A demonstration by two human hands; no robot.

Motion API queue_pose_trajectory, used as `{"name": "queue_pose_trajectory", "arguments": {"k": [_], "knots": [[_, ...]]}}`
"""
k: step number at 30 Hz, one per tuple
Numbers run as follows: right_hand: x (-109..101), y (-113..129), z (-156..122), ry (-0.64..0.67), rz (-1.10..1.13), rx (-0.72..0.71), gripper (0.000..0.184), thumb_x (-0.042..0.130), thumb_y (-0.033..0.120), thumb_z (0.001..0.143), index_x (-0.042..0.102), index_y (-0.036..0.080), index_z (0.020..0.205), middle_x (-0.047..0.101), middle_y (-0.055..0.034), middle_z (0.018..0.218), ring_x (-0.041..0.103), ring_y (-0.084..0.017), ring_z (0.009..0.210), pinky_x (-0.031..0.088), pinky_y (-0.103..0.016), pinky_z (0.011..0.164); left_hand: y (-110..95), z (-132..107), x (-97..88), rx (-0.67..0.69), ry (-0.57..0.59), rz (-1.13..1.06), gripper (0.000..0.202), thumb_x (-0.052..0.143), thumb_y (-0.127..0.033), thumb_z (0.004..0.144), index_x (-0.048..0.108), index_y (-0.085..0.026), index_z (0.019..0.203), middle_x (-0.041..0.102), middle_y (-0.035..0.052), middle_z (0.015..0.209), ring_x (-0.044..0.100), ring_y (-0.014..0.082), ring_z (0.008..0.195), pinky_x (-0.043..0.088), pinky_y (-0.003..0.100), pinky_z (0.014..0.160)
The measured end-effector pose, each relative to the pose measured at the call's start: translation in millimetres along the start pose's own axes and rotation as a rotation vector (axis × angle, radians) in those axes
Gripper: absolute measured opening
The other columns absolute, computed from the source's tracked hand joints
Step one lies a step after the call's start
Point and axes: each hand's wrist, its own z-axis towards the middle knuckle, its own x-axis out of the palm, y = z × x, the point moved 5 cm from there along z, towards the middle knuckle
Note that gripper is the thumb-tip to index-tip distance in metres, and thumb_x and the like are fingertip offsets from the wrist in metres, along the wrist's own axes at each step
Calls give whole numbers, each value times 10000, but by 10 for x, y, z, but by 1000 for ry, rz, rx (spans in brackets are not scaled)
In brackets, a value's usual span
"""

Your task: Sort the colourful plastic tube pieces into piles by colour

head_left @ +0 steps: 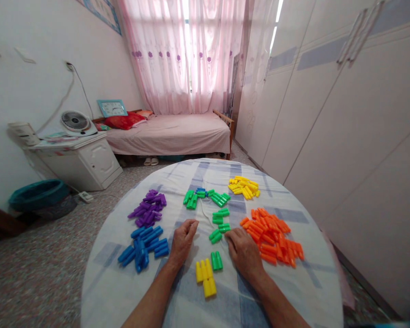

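Observation:
My left hand rests on the table, its fingers curled closed with nothing visible in them. To its left lies a pile of blue bullet-shaped building blocks. My right hand is closed, palm down, with its fingertips against the end of a green building block; the grip is partly hidden. Other green blocks lie in small joined groups in a curve beyond and between my hands. Nearer me are a joined green pair and a stepped group of yellow blocks.
Purple blocks are heaped at the left, orange blocks at the right, and loose yellow blocks at the far right. A checked cloth covers the round table. Beyond stand a bed, a white cabinet and wardrobes.

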Motion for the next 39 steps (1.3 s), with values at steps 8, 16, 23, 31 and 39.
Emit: {"name": "queue_pose_trajectory", "arguments": {"k": [8, 16, 23, 31, 39], "knots": [[-52, 186, -73, 16, 18, -120, 140, 454, 165, 887, 586, 200, 919, 595, -49, 930, 506, -206, 935, 392, -359, 852, -77, -60, 69, 94, 91, 81, 362, 421, -439, 882, 656, -164, 877, 632, -5, 750, 569, 139, 725, 420, 224, 673], [52, 244, -79, 37, 115, -175, 351, 461, 84, 841, 534, 208, 1162, 569, -66, 1187, 487, -204, 1089, 384, -360, 934, -95, -69, 79, 73, 94, 59, 389, 388, -430, 886, 647, -157, 985, 617, -4, 678, 538, 122, 574, 420, 221, 575], [-105, 399, -192, 263, 271, -205, 298, 559, 147, 771, 578, 233, 1055, 583, -31, 1032, 516, -178, 969, 405, -318, 868, -84, -35, 72, 63, 83, 23, 384, 378, -428, 891, 633, -162, 999, 624, 20, 772, 568, 140, 652, 450, 244, 635], [-86, 406, -164, 275, 237, -192, 396, 570, 132, 729, 561, 244, 1108, 570, -40, 1074, 510, -190, 998, 410, -327, 884, -65, -20, 131, 31, 150, -4, 399, 376, -436, 890, 624, -166, 1045, 665, 32, 831, 595, 146, 679, 452, 256, 675], [-118, 203, 360, -36, 55, -122, 360, 592, 169, 787, 547, 201, 1143, 576, -85, 1122, 503, -240, 1056, 422, -414, 908, -49, -10, 124, 22, 151, -2, 424, 321, -439, 913, 617, -167, 1047, 649, 36, 811, 588, 148, 674, 445, 263, 683]]}}
